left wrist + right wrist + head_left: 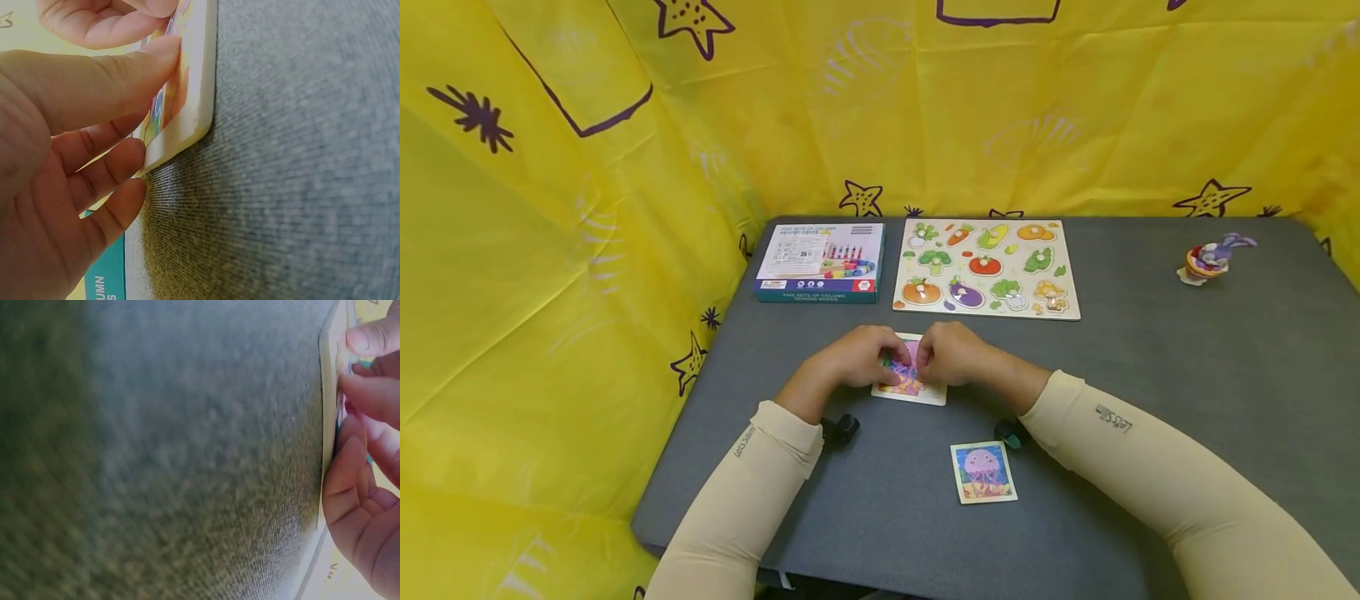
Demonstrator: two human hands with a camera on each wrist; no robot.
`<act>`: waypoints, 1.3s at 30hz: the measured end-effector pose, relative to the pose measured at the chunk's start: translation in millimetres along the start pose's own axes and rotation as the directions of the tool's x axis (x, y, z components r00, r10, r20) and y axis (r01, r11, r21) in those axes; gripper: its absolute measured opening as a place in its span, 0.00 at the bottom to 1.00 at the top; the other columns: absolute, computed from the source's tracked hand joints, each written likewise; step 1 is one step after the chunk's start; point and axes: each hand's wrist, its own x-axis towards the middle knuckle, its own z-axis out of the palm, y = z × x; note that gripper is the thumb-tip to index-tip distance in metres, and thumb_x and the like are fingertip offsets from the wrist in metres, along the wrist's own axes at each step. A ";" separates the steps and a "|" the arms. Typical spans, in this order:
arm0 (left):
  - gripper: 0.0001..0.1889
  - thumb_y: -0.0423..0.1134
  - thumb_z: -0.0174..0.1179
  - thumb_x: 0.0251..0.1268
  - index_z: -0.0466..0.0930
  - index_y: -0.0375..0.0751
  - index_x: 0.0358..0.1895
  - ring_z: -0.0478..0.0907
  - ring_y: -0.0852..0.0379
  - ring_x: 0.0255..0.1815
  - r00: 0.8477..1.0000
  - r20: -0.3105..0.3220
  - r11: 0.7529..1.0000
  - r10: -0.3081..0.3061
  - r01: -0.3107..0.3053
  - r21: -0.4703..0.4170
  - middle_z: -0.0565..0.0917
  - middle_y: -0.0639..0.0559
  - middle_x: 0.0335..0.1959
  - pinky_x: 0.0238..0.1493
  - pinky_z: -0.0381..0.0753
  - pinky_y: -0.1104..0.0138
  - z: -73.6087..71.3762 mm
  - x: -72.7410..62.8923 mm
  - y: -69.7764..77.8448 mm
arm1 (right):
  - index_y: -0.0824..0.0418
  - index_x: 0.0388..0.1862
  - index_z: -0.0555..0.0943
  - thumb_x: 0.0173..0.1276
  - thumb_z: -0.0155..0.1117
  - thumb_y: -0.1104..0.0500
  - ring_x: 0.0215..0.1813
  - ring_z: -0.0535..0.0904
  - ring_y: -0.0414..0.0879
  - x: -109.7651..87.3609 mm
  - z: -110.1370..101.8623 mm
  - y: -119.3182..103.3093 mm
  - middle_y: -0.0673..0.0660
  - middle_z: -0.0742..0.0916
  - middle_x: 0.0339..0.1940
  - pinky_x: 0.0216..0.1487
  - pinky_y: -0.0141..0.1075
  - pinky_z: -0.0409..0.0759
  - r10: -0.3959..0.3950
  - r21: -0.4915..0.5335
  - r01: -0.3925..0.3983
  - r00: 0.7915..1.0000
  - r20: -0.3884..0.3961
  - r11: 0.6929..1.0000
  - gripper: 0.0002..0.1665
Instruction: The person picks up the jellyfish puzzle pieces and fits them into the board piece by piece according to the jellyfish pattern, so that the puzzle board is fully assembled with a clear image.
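Note:
In the head view, both hands meet over a small jigsaw puzzle in a pale tray, its picture a pink jellyfish. My left hand curves round the puzzle's left part. Its thumb reaches over the picture, and its lower fingertips touch the tray's edge in the left wrist view. From the right, my right hand bends its fingers and thumb down onto the picture; I cannot tell whether it pinches a piece. Nearer the body lies a matching jellyfish picture, flat on the table.
Behind the hands lie a boxed bead set and a wooden vegetable peg board. A small bunny figure stands at the far right of the grey table. Yellow patterned cloth hangs behind and to the left.

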 end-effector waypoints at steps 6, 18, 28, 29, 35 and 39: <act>0.11 0.34 0.75 0.57 0.88 0.48 0.43 0.76 0.55 0.46 1.000 -0.008 0.999 0.000 0.000 0.033 0.83 0.54 0.42 0.57 0.75 0.59 1.9 4.0 4.2 | 0.54 0.23 0.86 0.59 0.72 0.61 0.28 0.77 0.42 -2.9 -1.9 1.5 0.48 0.84 0.20 0.30 0.32 0.73 0.000 -0.005 0.000 1.000 -0.010 1.000 0.06; 0.14 0.45 0.70 0.64 0.85 0.57 0.53 0.69 0.53 0.59 0.996 0.027 0.985 0.083 -0.086 0.150 0.78 0.53 0.54 0.63 0.70 0.57 6.0 2.9 16.1 | 0.53 0.29 0.85 0.67 0.72 0.60 0.32 0.76 0.43 -61.2 -28.3 27.4 0.48 0.83 0.26 0.37 0.39 0.75 0.001 -0.126 -0.007 0.999 -0.045 0.992 0.06; 0.22 0.50 0.71 0.63 0.81 0.66 0.61 0.57 0.43 0.75 0.999 0.031 0.989 0.018 -0.023 0.146 0.65 0.47 0.76 0.73 0.58 0.45 12.7 1.5 16.2 | 0.59 0.45 0.79 0.52 0.84 0.51 0.41 0.75 0.48 -122.0 -38.0 68.6 0.54 0.80 0.39 0.46 0.46 0.76 0.101 -0.173 -0.093 0.994 0.041 0.981 0.27; 0.22 0.51 0.71 0.63 0.81 0.66 0.60 0.57 0.43 0.75 1.000 0.027 0.989 0.012 -0.016 0.146 0.65 0.47 0.75 0.72 0.58 0.45 13.2 1.8 16.6 | 0.59 0.43 0.79 0.52 0.84 0.51 0.40 0.74 0.48 -125.1 -36.8 71.9 0.53 0.80 0.38 0.45 0.44 0.75 0.102 -0.173 -0.095 0.994 0.030 0.980 0.26; 0.21 0.49 0.72 0.60 0.83 0.69 0.57 0.58 0.41 0.73 1.000 0.023 0.987 -0.011 0.007 0.159 0.66 0.44 0.74 0.70 0.60 0.46 13.4 4.2 21.2 | 0.56 0.35 0.80 0.55 0.82 0.51 0.36 0.73 0.45 -128.4 -31.0 81.5 0.50 0.80 0.32 0.40 0.39 0.72 0.114 -0.086 -0.115 0.993 -0.010 0.990 0.20; 0.20 0.50 0.72 0.60 0.84 0.69 0.57 0.58 0.41 0.73 0.999 0.032 0.984 -0.008 0.003 0.179 0.67 0.45 0.74 0.69 0.61 0.46 12.2 6.1 23.0 | 0.56 0.34 0.81 0.58 0.80 0.56 0.33 0.75 0.42 -123.3 -29.3 79.8 0.47 0.83 0.29 0.39 0.38 0.74 0.102 0.015 -0.101 0.993 -0.060 0.995 0.13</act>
